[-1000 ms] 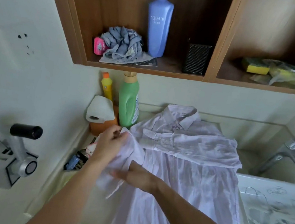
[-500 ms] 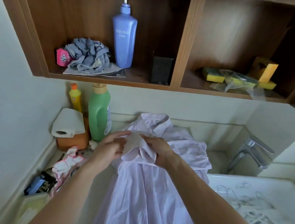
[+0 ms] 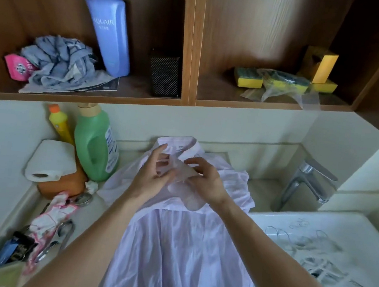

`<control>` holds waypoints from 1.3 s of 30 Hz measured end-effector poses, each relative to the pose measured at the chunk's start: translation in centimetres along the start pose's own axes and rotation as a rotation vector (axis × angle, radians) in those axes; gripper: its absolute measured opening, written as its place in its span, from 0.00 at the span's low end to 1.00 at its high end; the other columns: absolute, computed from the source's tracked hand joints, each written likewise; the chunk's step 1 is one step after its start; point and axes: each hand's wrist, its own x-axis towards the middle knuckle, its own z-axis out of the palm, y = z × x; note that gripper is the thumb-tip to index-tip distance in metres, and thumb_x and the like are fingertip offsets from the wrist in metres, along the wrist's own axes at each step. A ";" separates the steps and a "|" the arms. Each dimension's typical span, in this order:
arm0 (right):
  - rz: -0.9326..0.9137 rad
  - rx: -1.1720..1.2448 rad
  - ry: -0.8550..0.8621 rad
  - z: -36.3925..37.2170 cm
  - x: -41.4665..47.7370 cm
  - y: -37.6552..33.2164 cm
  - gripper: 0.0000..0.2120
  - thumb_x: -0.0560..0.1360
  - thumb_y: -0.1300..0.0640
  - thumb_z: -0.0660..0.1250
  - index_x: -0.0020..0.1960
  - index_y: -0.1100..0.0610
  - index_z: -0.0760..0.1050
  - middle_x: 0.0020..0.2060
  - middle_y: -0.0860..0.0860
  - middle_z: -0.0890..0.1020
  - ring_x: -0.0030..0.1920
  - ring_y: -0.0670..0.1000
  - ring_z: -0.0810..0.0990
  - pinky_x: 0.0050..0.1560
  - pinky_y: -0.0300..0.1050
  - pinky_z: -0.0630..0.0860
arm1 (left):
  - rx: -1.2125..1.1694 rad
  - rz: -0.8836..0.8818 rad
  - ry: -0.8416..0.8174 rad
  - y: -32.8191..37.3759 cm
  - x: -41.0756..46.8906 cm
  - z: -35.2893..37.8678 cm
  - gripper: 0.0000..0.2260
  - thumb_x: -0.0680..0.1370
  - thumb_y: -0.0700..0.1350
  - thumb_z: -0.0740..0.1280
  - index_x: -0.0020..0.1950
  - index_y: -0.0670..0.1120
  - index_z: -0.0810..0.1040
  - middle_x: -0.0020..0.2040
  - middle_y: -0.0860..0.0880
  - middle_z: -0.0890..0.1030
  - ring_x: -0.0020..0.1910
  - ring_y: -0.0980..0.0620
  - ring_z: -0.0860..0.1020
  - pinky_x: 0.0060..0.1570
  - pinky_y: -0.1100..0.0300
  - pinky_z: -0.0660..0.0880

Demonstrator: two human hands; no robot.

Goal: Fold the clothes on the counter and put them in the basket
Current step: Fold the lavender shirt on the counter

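Observation:
A pale lilac button shirt (image 3: 179,248) lies face down on the counter (image 3: 95,213), collar toward the back wall, both sleeves folded across its upper back. My left hand (image 3: 154,174) and my right hand (image 3: 205,180) meet just below the collar. Both pinch the cuff end of a sleeve between them, the fingers of each curled on the fabric. No basket is in view.
Green detergent bottle (image 3: 96,144), yellow bottle (image 3: 61,122), paper roll (image 3: 50,160) on an orange box stand at back left. Scissors (image 3: 59,237), rags and clutter line the left edge. A sink (image 3: 329,230) with hangers (image 3: 321,260) and a faucet (image 3: 306,185) is right. Shelves hang overhead.
The left sleeve was lifted from the shirt's left side and carried across the back. Both hands moved up toward the collar, holding the cuff. The view tilted up and right.

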 end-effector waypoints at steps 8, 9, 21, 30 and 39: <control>0.314 0.863 -0.091 -3.2 3.5 -0.7 0.13 0.84 0.64 0.55 0.46 0.62 0.76 0.39 0.55 0.82 0.35 0.49 0.84 0.40 0.45 0.81 | 1.084 0.045 0.042 -10.6 -2.9 -0.8 0.49 0.63 0.41 0.80 0.77 0.50 0.56 0.64 0.45 0.71 0.56 0.41 0.76 0.47 0.47 0.76; 0.334 0.910 -0.081 -3.6 3.8 -0.8 0.13 0.84 0.64 0.55 0.47 0.63 0.76 0.40 0.55 0.82 0.35 0.49 0.84 0.38 0.44 0.81 | 1.128 0.032 0.085 -10.9 -3.0 -1.4 0.47 0.61 0.36 0.79 0.75 0.49 0.61 0.59 0.46 0.73 0.50 0.42 0.78 0.41 0.48 0.77; 0.247 0.499 0.185 -8.8 5.0 4.3 0.09 0.80 0.65 0.59 0.47 0.66 0.77 0.34 0.55 0.82 0.35 0.53 0.81 0.37 0.43 0.78 | 1.244 0.099 0.115 -12.9 -3.5 -9.6 0.37 0.57 0.32 0.77 0.64 0.54 0.79 0.58 0.51 0.76 0.52 0.43 0.73 0.46 0.50 0.68; 0.584 -0.281 0.309 -10.7 4.1 15.3 0.16 0.77 0.47 0.67 0.59 0.55 0.81 0.55 0.57 0.84 0.55 0.60 0.81 0.56 0.47 0.77 | 0.864 0.181 -0.066 -14.0 -2.6 -5.5 0.21 0.78 0.63 0.56 0.60 0.52 0.80 0.57 0.56 0.80 0.56 0.52 0.79 0.56 0.49 0.75; 0.185 -0.320 0.553 -10.9 3.6 14.5 0.14 0.79 0.63 0.58 0.62 0.55 0.74 0.42 0.55 0.80 0.41 0.59 0.77 0.42 0.46 0.70 | 1.008 0.017 -0.170 -14.2 0.2 -0.1 0.38 0.75 0.71 0.42 0.79 0.53 0.60 0.80 0.47 0.58 0.78 0.47 0.59 0.73 0.46 0.61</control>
